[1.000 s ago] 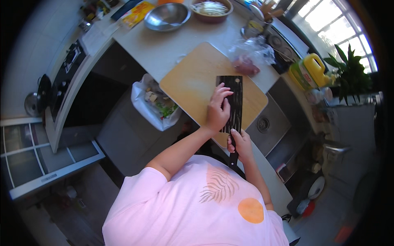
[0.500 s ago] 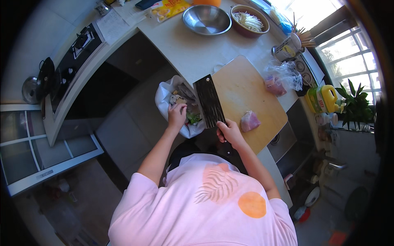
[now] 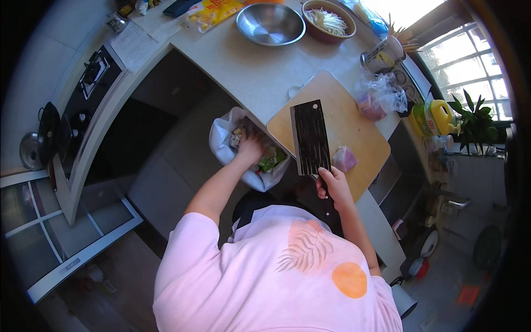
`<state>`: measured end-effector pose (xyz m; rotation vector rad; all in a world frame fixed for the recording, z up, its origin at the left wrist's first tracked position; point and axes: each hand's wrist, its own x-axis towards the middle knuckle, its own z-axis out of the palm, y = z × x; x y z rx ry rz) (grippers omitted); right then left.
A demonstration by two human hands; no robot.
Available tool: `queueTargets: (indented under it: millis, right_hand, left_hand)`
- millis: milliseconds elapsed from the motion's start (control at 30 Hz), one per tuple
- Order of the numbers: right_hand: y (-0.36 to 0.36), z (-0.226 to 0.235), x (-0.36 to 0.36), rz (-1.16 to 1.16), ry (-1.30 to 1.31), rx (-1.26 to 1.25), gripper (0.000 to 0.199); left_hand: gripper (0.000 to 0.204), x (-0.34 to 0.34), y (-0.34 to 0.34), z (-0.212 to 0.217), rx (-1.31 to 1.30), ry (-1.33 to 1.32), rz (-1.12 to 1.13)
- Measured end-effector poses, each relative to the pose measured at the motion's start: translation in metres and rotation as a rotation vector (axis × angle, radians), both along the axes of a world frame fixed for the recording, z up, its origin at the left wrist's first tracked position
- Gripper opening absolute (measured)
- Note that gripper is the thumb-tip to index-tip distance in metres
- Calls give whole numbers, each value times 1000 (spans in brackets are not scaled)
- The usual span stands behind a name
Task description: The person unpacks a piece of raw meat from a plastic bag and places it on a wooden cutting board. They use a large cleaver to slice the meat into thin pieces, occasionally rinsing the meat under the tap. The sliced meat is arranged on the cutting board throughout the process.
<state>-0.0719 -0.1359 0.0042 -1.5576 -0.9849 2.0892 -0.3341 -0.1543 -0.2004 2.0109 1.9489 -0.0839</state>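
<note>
Pale, smooth stone forms the curved surface (image 3: 243,66), carrying a rectangular wooden cutting board (image 3: 354,127) with rounded corners. On the board's near left part lies a broad, dark, flat-bladed cleaver (image 3: 310,137); the right hand (image 3: 332,185) has its fingers clenched round the handle. Just right of the blade sits a small pink lump of meat (image 3: 345,159). The left hand (image 3: 250,148) reaches into a crumpled white plastic bag (image 3: 224,141) of scraps hanging at the surface's edge; whether its fingers grasp anything cannot be told

We cannot see the cleaver (image 3: 310,137) handle, wrapped inside the right hand (image 3: 333,185). The left hand (image 3: 250,148) fingertips sink into the white bag (image 3: 228,145); its contents look like scraps, perhaps vegetable.
</note>
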Motion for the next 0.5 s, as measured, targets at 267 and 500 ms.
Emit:
queueTargets:
  millis: [267,500]
  right_hand:
    - [2,4,12,2,-26,55,19]
    - [0,14,68,-155,-61,60,15]
  left_hand:
    - [21,-16,8,54,153,-522,171]
    - [26,-10,1,94,419,-514,45]
